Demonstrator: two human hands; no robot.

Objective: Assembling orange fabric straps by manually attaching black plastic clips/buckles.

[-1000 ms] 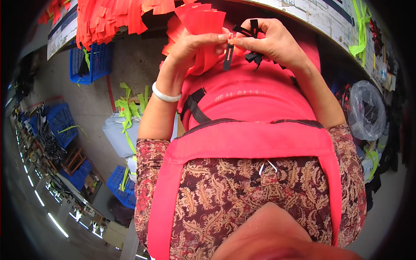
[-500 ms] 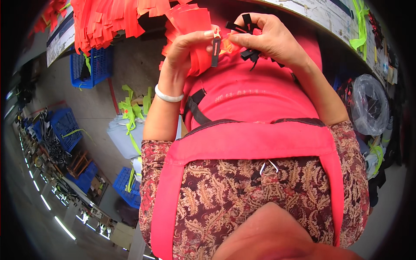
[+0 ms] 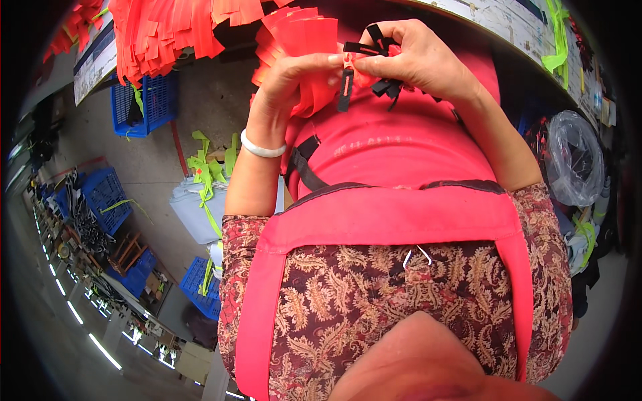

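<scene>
My left hand [image 3: 291, 75] is closed on a bundle of bright orange-red fabric strips [image 3: 309, 39], which fan out above and below its fingers. A small black strap tab [image 3: 345, 90] with a pale stitched line hangs at my left thumb tip, by an orange strip end. My right hand [image 3: 422, 61] pinches at the same spot, its thumb and finger close to the left thumb. Several more black tabs [image 3: 386, 87] stick out from between the right fingers. Both hands are above my lap, over a red apron [image 3: 381, 150]. What lies inside the right palm is hidden.
More orange strips [image 3: 167, 30] hang over the worktable's edge [image 3: 90, 70] at upper left. Blue plastic crates [image 3: 160, 107] stand on the floor at left. Grey-white cloth [image 3: 190, 207] with lime-green straps lies beside my left arm. A clear plastic bag [image 3: 574, 157] sits at right.
My left hand, with the strips and the black tab, has shifted slightly right, closing the gap to the right fingertips. The right hand has stayed almost in place.
</scene>
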